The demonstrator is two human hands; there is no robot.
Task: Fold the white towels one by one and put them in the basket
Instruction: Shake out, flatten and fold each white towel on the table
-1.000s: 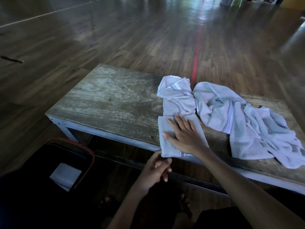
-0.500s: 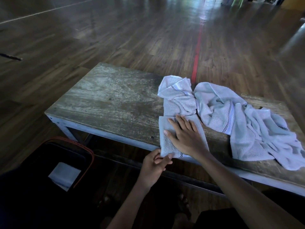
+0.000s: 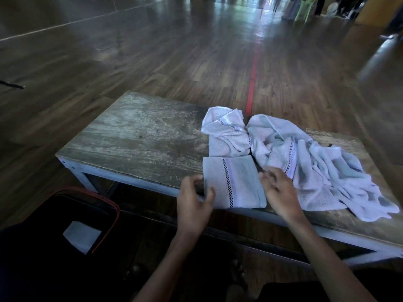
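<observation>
The right hand (image 3: 280, 195) has come off the top of the folded towel (image 3: 235, 184), where it lay flat a moment ago, and now sits at its right edge; the left hand (image 3: 193, 203) has risen from below the counter (image 3: 141, 138) to the left edge. The left thumb lies over the towel's near-left corner with the fingers (image 3: 193, 179) curled beside it, a pinch by the look of it; the right fingers are curled and blurred, and I cannot tell whether they have cloth. The towel lies at the counter's near edge, not yet in the basket (image 3: 114, 211), which stands on the floor to the left with a stowed towel (image 3: 81, 236) inside.

Lifted by one edge alone, the limp layers would likely fall open; the loose towels (image 3: 322, 171) lie just beside the right hand, so a caught fold could drag them along.

The folded towel is a neat rectangle of nubbly terry with a dark checked band and a glossy stripe; the counter is a stained, weathered wooden board on a pale frame; the basket looks dark and soft-sided, with an orange-red rim.
</observation>
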